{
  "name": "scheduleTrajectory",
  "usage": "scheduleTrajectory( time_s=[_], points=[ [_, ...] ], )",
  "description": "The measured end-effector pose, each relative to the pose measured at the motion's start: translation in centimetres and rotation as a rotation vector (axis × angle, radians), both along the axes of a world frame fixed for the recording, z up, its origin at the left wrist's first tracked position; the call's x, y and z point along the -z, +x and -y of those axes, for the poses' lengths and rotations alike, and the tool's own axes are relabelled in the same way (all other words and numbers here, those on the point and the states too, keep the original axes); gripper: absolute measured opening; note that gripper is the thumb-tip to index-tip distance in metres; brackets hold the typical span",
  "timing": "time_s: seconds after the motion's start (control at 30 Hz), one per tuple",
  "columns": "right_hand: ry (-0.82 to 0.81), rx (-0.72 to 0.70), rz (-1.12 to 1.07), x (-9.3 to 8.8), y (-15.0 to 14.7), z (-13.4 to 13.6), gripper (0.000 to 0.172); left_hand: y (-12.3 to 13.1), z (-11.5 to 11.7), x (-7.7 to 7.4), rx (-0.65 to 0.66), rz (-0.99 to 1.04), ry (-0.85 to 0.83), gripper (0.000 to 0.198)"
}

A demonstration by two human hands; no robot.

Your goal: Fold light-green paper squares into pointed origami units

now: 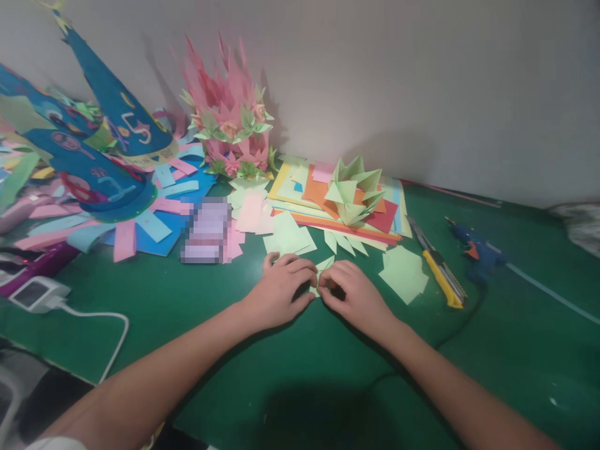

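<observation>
A small light green paper piece (327,265) lies on the green table, partly hidden beneath my fingers. My left hand (285,287) is curled at its left side, fingertips and thumb pressing the paper. From the right, my right hand (351,289) pinches the same paper, thumb and forefinger close to my left fingertips. Just beyond are folded green paper leaves (344,242) and loose green squares (289,234). More green squares (404,274) lie right of my right hand.
Colored sheets (293,181) carry a folded green paper crown (354,194). A yellow utility knife (443,275) and blue glue gun (480,247) lie at right. At left stand a pink paper crown (229,119), blue cone hats (122,112) and a white charger (40,294).
</observation>
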State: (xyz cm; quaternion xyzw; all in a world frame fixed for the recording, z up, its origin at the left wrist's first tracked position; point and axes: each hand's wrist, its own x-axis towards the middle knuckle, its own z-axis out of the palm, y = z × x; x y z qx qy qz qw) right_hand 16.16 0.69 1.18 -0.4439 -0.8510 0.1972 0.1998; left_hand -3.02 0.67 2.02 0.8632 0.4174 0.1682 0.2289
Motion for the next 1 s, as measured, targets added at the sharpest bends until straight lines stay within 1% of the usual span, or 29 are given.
scheduleTrajectory(
  time_s=[0.13,0.2,0.33,0.43,0.67,0.8,1.0],
  points=[
    [-0.058,-0.039,-0.046,-0.2,0.8,-0.3,0.011,0.0,0.0,0.1,0.017,-0.012,0.011,0.008],
    [-0.088,-0.106,-0.096,-0.3,1.5,-0.5,0.009,0.0,0.0,0.1,0.015,-0.011,0.008,0.009],
    [-0.031,-0.152,-0.106,-0.2,2.9,-0.9,0.009,0.1,0.1,0.2,0.007,-0.002,0.003,0.008],
    [-0.029,-0.177,-0.087,-0.2,3.1,-1.0,0.004,0.1,0.1,0.2,0.007,0.001,-0.006,0.008],
    [-0.006,-0.133,-0.073,-0.5,2.5,-0.6,0.002,0.0,0.0,0.3,0.006,0.006,-0.011,0.007],
    [-0.015,-0.12,-0.065,-0.7,2.2,-0.3,0.005,0.1,0.0,0.3,0.0,0.0,-0.011,0.006],
    [-0.044,-0.116,-0.04,-0.8,2.0,-0.2,0.006,0.0,0.1,0.3,-0.004,0.02,-0.021,0.015]
  ],
)
